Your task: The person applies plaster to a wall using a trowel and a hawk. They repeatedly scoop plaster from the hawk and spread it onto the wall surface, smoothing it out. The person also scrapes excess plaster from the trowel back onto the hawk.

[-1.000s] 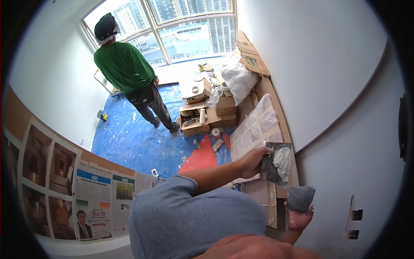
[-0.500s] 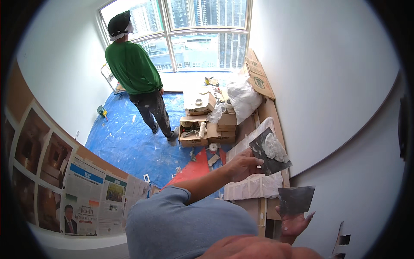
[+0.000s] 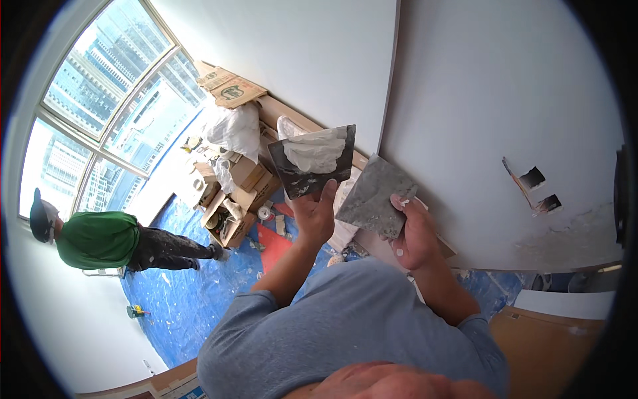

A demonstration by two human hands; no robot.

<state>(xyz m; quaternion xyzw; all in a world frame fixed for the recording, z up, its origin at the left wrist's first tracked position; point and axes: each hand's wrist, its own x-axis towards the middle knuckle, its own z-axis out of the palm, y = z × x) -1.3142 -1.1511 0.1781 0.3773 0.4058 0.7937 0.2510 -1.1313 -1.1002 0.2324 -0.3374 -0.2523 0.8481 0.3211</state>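
Note:
My left hand (image 3: 315, 218) is closed round the lower edge of a dark putty plate (image 3: 298, 181), its thumb on the face. A thick mound of white putty (image 3: 318, 153) lies across the plate's upper part, with smears below. Beside it, my right hand (image 3: 420, 239) grips a grey, square spreader plate (image 3: 376, 197) by its right edge, thumb on top. Thin pale residue marks that plate's face, and white specks cling to my right fingers. The two plates are close together in front of my chest, with a narrow gap between them.
A wall panel (image 3: 465, 100) on the right has cut openings (image 3: 533, 178). Open cardboard boxes (image 3: 232, 226) and a white plastic bag (image 3: 232, 130) stand on blue sheeting (image 3: 193, 299). A person in green (image 3: 100, 238) stands left, near the window (image 3: 100, 126). A small green pot (image 3: 135, 312) is behind.
My view has turned toward the right wall. The right hand with its spreader plate has come up beside the putty plate. The left hand has tilted its plate more upright.

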